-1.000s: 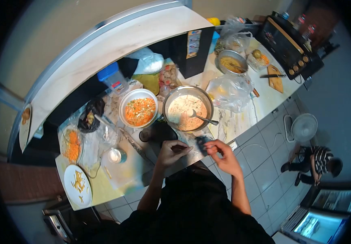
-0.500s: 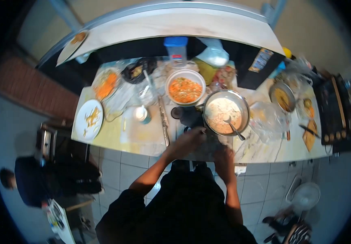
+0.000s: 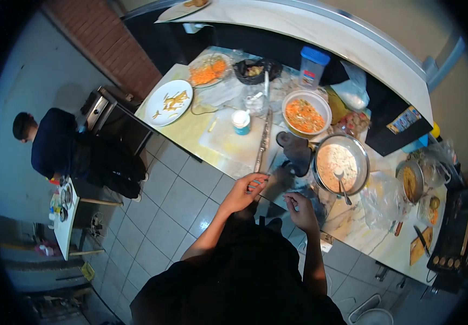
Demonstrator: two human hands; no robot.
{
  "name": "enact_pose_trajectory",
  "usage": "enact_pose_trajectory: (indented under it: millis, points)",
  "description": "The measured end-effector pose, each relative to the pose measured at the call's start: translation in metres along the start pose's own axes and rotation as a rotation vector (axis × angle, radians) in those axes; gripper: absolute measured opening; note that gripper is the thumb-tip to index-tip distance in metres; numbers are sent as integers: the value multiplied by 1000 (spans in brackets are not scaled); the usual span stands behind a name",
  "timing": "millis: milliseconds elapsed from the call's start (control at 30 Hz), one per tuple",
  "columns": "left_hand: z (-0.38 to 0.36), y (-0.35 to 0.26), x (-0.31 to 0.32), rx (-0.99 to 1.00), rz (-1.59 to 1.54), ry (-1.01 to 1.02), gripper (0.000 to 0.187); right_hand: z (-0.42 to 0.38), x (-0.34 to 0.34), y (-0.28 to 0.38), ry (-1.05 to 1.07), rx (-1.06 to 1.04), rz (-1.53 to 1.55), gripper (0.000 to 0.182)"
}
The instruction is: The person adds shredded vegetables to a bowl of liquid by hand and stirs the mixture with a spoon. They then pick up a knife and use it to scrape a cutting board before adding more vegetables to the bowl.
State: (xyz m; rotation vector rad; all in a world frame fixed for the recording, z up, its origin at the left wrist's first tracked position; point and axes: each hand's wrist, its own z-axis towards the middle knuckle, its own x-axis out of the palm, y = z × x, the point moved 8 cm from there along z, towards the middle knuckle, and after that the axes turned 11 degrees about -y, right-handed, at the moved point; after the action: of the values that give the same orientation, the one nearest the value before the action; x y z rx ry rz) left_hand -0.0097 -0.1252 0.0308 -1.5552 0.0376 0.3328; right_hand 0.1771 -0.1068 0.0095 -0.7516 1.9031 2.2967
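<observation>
My left hand [image 3: 240,194] is over the front edge of the counter, close to the near end of a long knife [image 3: 265,138]. Its fingers are bent and apart, with nothing visible in them. To its right, my right hand [image 3: 303,214] is at the counter edge, fingers half curled and also without a visible object. Beyond the hands lies a dark oven mitt [image 3: 295,151], touching or beside a steel pan [image 3: 366,162]. The pan contains a creamy mixture [image 3: 334,161] with a spoon [image 3: 343,187] resting in it.
A white cutting board [image 3: 228,142] bears an open small tub [image 3: 241,123]. Behind are a bowl of shredded vegetables [image 3: 305,115] and a blue-lidded container [image 3: 313,67]. A plastic bag [image 3: 379,200] and toaster oven [image 3: 456,227] stand right. Another person [image 3: 60,141] stands left.
The view has swung to the left, so the counter appears further right and tilted. My hands have come slightly closer to me, and their fingers show more plainly.
</observation>
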Motion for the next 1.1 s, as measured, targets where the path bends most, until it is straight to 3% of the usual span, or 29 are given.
enact_pose_trajectory:
  millis: [100,133,267,367,400,633,700,767,933,1000,1100]
  points:
    - [10,16,-40,-48,-32,-126,28,18,25,4,1,-20,26,17]
    - [16,17,-53,-85,-20,-153,36,23,34,6,7,-8,36,17]
    - [59,28,-88,-25,-117,-284,46,45,63,6,-72,4,-55,21]
    - [104,27,-106,102,116,-321,73,63,77,5,-255,8,-158,26]
    - [121,35,-106,132,178,-283,81,70,79,12,-346,-99,-278,30]
    - [192,65,-97,365,47,-99,68,105,105,24,-584,167,-513,37]
    - [201,56,-92,371,168,-9,65,108,112,20,-595,277,-569,38]
    - [203,43,-90,526,57,44,65,107,116,19,-616,330,-583,39]
    - [222,45,-77,466,3,180,62,110,120,15,-728,355,-679,38]
    - [234,43,-76,477,37,113,56,111,118,10,-744,359,-682,36]
    - [251,40,-73,447,53,166,63,115,117,1,-684,381,-681,29]
